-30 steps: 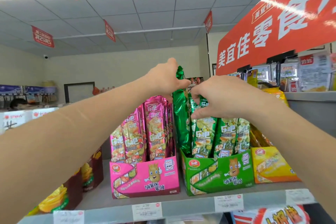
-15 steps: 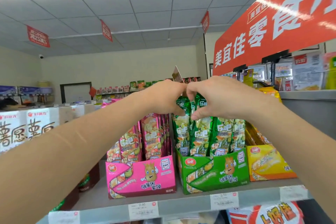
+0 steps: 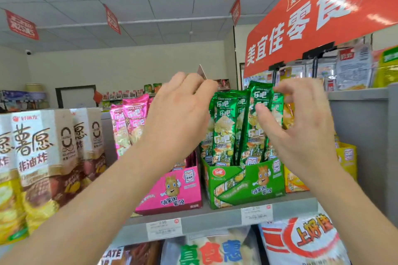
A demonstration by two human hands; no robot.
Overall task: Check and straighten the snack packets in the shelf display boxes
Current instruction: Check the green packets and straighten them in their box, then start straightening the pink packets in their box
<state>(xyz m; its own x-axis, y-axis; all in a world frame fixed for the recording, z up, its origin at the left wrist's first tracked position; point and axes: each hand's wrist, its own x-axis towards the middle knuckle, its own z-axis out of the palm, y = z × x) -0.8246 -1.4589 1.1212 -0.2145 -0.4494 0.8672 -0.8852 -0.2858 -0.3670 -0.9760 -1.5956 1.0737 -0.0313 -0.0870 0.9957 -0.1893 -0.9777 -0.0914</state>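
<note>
On top shelf (image 3: 217,216), the green packets (image 3: 224,129) stand upright in rows inside the green display box (image 3: 247,187), which sits at the shelf front, btwn the pink display box (image 3: 172,191) on its left & a yellow box (image 3: 347,157) on its right. One taller green packet (image 3: 257,142) sticks up above the rest, near the middle of the box. R hand (image 3: 301,133) is at that packet's top: thumb (image 3: 264,114) lies across its front, the other fingers loosely curled & apart at its upper right edge; blurred, so can't tell if it actually pinches the packet. L hand (image 3: 178,118) is up just left of the green rows, back of hand to camera, fingers curled over at the top, covering part of the pink packets (image 3: 129,118); can't tell what, if anything, it holds. A brownish card corner (image 3: 202,71) pokes up behind its fingertips. Pink packets stand upright in the pink box. Further left: tall brown-&-white snack bags (image 3: 43,153). Price tags (image 3: 163,227) are clipped to the shelf edge; big snack bags (image 3: 301,241) on the level below. Above right hangs a red sign (image 3: 312,28) w/ white characters, hanging packs (image 3: 353,66) under it.
</note>
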